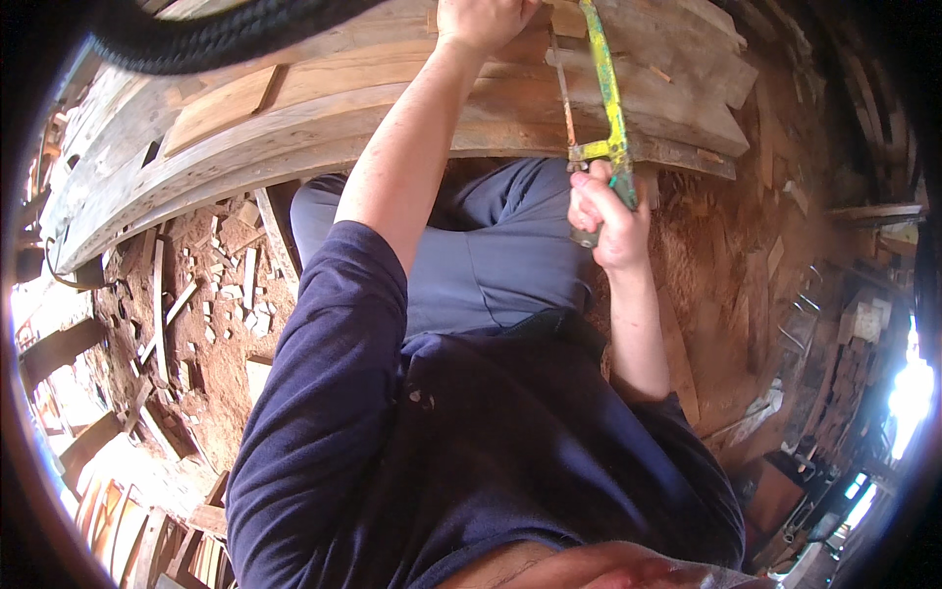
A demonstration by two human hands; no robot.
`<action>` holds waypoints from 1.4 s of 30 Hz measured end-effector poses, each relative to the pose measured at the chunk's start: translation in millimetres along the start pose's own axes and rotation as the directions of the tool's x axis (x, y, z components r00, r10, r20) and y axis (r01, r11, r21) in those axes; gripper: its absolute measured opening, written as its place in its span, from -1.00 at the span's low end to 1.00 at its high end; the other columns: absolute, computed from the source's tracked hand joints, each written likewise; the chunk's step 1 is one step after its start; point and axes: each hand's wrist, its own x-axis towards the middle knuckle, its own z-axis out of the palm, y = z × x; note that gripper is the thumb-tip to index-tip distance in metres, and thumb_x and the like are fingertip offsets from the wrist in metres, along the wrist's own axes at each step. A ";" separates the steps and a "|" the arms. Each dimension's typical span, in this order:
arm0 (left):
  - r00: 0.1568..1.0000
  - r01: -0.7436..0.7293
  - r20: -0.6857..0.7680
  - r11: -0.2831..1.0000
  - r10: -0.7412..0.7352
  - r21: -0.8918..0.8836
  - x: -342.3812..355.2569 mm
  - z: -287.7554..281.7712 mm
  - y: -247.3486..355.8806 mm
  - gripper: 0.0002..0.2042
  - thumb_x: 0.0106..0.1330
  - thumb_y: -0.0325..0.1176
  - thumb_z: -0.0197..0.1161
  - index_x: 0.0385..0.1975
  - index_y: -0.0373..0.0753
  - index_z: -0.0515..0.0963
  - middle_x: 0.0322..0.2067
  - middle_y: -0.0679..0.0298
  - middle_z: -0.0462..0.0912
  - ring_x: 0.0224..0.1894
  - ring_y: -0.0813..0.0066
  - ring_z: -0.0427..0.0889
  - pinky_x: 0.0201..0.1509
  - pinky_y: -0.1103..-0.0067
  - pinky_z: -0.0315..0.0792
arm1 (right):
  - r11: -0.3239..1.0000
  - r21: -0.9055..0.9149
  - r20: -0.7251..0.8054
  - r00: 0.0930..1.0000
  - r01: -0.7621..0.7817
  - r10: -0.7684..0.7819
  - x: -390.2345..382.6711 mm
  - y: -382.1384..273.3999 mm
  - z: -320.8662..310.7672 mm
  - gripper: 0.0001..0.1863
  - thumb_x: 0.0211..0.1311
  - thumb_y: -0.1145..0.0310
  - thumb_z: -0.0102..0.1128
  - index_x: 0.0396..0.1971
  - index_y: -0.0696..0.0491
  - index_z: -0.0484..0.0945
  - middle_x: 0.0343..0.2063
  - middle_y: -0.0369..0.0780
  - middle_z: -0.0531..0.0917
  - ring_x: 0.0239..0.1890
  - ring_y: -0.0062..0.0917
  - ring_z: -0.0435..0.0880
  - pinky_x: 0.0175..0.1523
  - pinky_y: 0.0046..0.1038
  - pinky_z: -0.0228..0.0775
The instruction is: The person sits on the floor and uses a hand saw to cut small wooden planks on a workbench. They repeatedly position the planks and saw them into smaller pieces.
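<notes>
My right hand (610, 216) is wrapped round the handle of a hacksaw (610, 93) with a worn yellow-green frame. Its thin, rusty blade points away from me over the edge of a plank workbench (353, 106), and the far end of the saw runs out of the picture. At the top edge, my left hand (483, 20) is on the bench just left of the blade, its fingers curled and partly cut off. A small wooden piece (567, 20) lies beside it near the blade; whether my left hand grips it cannot be made out.
A flat board (221, 110) lies on the bench at the left. A thick black braided cable or hose (226, 39) crosses the upper left. Wood offcuts (245, 285) are scattered on the sawdust-covered floor (706, 285), and stacked timber (849, 344) stands at the right.
</notes>
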 end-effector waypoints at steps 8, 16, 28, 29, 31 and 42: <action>1.000 -0.029 -0.007 1.000 0.029 -0.002 -1.6 -5.6 1.2 -0.57 0.43 -0.02 0.30 -0.73 0.05 0.52 -0.70 0.33 0.65 -0.59 0.35 0.70 -0.43 0.33 0.53 | 0.952 0.049 -0.027 0.953 0.303 -0.302 52.6 -31.3 15.8 -0.69 0.35 0.53 0.32 -0.55 -0.05 0.41 -0.68 -0.43 0.41 -0.69 -0.75 0.32 -0.55 -0.55 0.12; 0.999 -0.009 -0.039 1.000 0.009 -0.010 -2.8 -2.9 1.1 -0.58 0.44 -0.03 0.31 -0.71 0.04 0.50 -0.70 0.35 0.64 -0.58 0.32 0.69 -0.45 0.32 0.49 | 0.962 0.073 -0.031 0.964 0.265 -0.263 139.4 -11.0 34.8 -0.70 0.25 0.59 0.29 -0.57 -0.04 0.39 -0.70 -0.42 0.37 -0.71 -0.71 0.30 -0.55 -0.51 0.12; 1.000 0.018 -0.006 1.000 -0.018 -0.024 0.3 -7.2 2.9 -0.59 0.46 -0.06 0.25 -0.70 0.03 0.58 -0.66 0.31 0.69 -0.58 0.27 0.70 -0.42 0.28 0.54 | 0.989 -0.102 -0.046 0.993 0.108 -0.113 146.6 1.0 21.6 -0.70 0.21 0.48 0.32 -0.62 -0.07 0.40 -0.70 -0.43 0.43 -0.68 -0.72 0.36 -0.51 -0.54 0.20; 1.000 0.024 -0.004 1.000 -0.024 -0.012 -0.7 -8.0 3.1 -0.58 0.48 -0.05 0.22 -0.70 0.01 0.60 -0.65 0.28 0.71 -0.57 0.26 0.72 -0.41 0.26 0.56 | 0.991 -0.084 -0.041 0.993 0.105 -0.108 144.8 1.9 21.8 -0.70 0.21 0.48 0.32 -0.62 -0.07 0.40 -0.70 -0.43 0.43 -0.69 -0.72 0.36 -0.52 -0.54 0.20; 0.989 0.010 0.148 0.999 -0.015 0.038 -2.7 -8.2 2.9 -0.62 0.45 0.04 0.27 -0.58 -0.01 0.67 -0.57 0.29 0.74 -0.54 0.32 0.74 -0.44 0.32 0.55 | 0.984 -0.100 -0.040 0.987 0.150 -0.154 140.7 2.7 21.6 -0.70 0.20 0.50 0.32 -0.62 -0.06 0.38 -0.70 -0.43 0.42 -0.71 -0.72 0.33 -0.54 -0.53 0.17; 0.997 -0.007 0.073 1.000 0.005 0.023 -4.7 -4.8 0.6 -0.49 0.53 0.04 0.16 -0.73 0.02 0.58 -0.70 0.37 0.69 -0.62 0.35 0.71 -0.48 0.32 0.50 | 0.985 -0.059 -0.097 0.981 0.161 -0.166 114.3 16.1 25.1 -0.74 0.21 0.56 0.31 -0.54 -0.06 0.43 -0.69 -0.45 0.44 -0.71 -0.75 0.37 -0.57 -0.57 0.17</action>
